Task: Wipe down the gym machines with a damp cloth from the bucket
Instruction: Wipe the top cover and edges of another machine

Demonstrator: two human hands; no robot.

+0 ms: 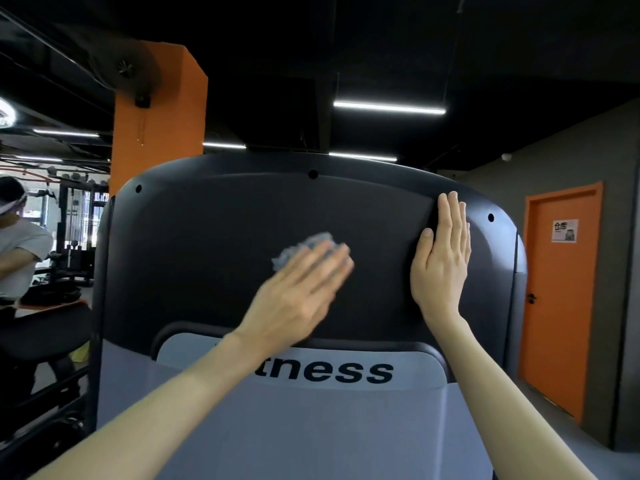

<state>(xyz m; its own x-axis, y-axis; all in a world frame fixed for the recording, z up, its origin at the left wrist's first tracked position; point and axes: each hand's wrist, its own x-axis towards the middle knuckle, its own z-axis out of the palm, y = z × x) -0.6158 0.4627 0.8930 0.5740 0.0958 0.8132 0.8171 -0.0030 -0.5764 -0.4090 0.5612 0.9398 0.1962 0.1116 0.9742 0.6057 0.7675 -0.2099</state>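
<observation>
A gym machine's dark, rounded back panel [214, 237] fills the middle of the frame, its curved top edge dotted with small round holes. Below it, across the lower centre, sits a pale grey panel [311, 427] printed with black letters, of which "tness" shows past the left forearm. An orange pillar [156, 109] rises in the upper left under a black ceiling, and an orange door [554, 306] stands shut at the right edge. At the far left a person [17, 251] in a light shirt is partly in view. The left hand [294, 296] lies at the centre of the dark panel, blurred, its fingers straight and close together, pressing the cloth against the surface. The right hand [441, 265] rests flat on the panel towards its upper right, fingers straight and side by side, the thumb set slightly apart, holding nothing. The cloth [298, 249] is a crumpled grey wad (also blurred), showing just above the left fingertips and touching the panel. A small white sign [564, 231] hangs on the door.
</observation>
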